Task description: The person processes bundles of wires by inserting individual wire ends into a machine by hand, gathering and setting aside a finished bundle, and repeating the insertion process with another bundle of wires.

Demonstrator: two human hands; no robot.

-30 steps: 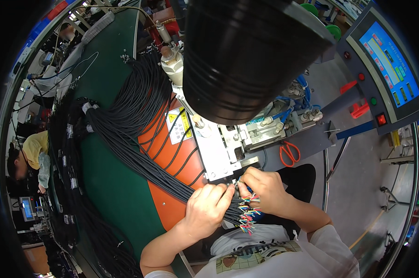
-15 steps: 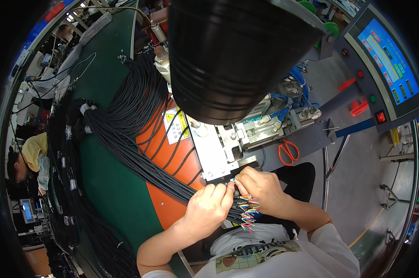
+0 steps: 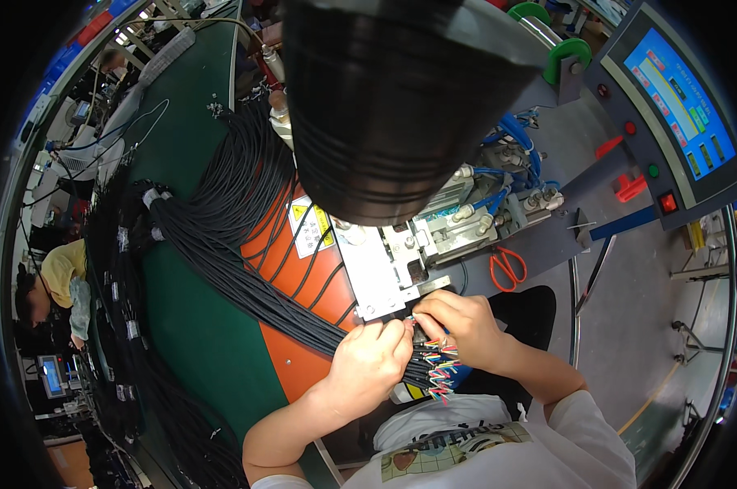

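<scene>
A thick bundle of black cables (image 3: 238,236) runs across the green bench and the orange machine panel (image 3: 291,346) toward me. Their stripped ends fan out into thin coloured wires (image 3: 440,371) just below my hands. My left hand (image 3: 368,363) is closed around the cable ends, its fingertips pinching one wire. My right hand (image 3: 458,322) pinches the same wire end right beside it, at the front edge of a small metal press (image 3: 385,273). Both hands touch at the fingertips.
A large black cylinder (image 3: 401,106) hangs over the machine and hides part of it. Orange-handled scissors (image 3: 507,267) lie right of the press. A control box with a blue screen (image 3: 678,106) stands at the right. Another person (image 3: 50,285) sits at the far left.
My hands have stayed at the press front, shifting only slightly as the fingers work the wire ends. The black cylinder fills more of the upper view.
</scene>
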